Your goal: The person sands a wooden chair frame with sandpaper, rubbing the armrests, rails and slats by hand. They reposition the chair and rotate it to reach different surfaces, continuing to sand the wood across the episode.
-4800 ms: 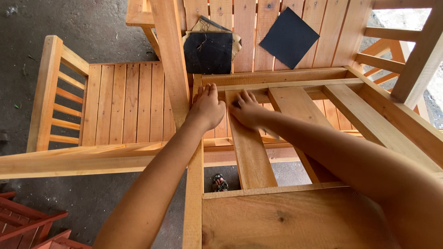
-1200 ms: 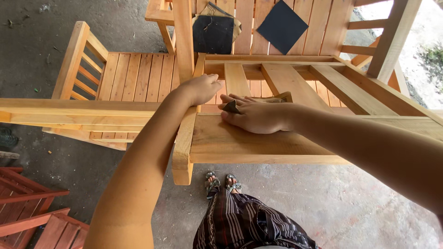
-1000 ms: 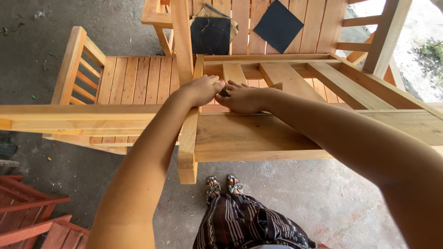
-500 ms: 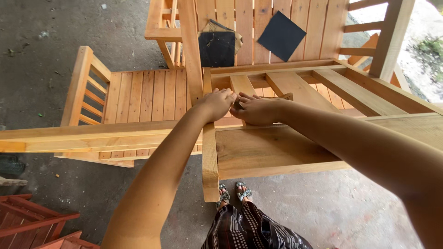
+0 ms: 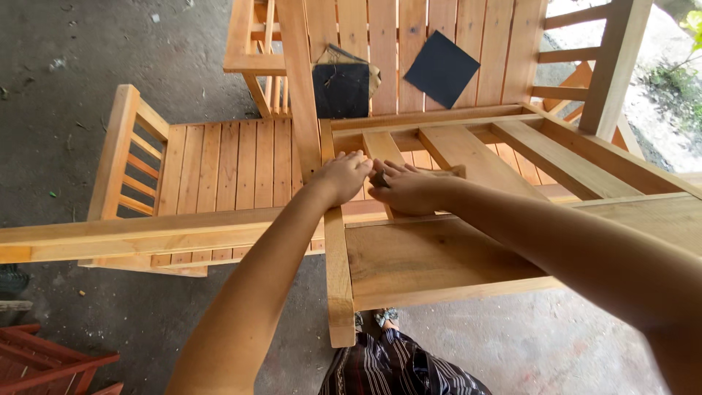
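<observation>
Sanding a slat on the bare wooden frame

Our left hand [image 5: 342, 178] grips the upright rail [image 5: 333, 241] to steady it, while our right hand [image 5: 406, 188] presses a dark sandpaper scrap [image 5: 380, 179] flat on the far slat [image 5: 384, 150].

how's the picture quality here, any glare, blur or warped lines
Head view: soft even daylight, hands and wooden frame sharp; top right corner glares, washed out; wide lens bows the long plank; near forearm edges slightly soft.
</observation>
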Demonstrator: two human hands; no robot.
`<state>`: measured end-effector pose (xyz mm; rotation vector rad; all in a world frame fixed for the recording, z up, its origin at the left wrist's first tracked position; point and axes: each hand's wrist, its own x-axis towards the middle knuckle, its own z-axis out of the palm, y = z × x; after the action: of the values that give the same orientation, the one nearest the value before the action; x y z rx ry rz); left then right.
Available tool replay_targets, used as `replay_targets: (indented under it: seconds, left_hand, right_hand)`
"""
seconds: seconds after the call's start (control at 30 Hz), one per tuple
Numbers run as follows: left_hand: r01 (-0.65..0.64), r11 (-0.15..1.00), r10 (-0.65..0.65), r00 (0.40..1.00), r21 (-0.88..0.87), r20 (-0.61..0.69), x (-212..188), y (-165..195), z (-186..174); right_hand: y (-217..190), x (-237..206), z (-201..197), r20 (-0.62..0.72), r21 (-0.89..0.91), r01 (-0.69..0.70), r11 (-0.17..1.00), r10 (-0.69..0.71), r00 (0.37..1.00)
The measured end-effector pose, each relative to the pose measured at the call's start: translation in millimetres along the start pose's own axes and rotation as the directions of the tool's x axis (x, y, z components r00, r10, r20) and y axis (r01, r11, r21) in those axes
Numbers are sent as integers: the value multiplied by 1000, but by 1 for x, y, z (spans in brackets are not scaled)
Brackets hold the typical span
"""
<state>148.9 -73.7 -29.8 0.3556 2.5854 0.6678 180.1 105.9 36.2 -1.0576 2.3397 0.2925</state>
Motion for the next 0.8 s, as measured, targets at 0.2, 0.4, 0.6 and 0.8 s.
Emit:
replay_targets:
  seconds: [0.2, 0.4, 0.6, 0.8]
  left_hand:
    - [53, 998, -53, 999, -28, 9, 9, -10, 0]
    - [86, 996, -86, 996, -26, -21, 24, -11, -8]
    - [39, 999, -40, 998, -12, -46, 26, -11, -1]
    - [62, 998, -62, 998, 32, 1, 25, -9, -4]
  right_hand:
    - [-6, -37, 34, -114, 352, 11, 936, 31, 993]
    - [42, 80, 6, 52, 481, -290, 828, 303, 952]
    - [21, 20, 16, 16, 142, -31, 989, 29, 999]
    - [9, -22, 24, -21, 452, 24, 892, -17, 1000]
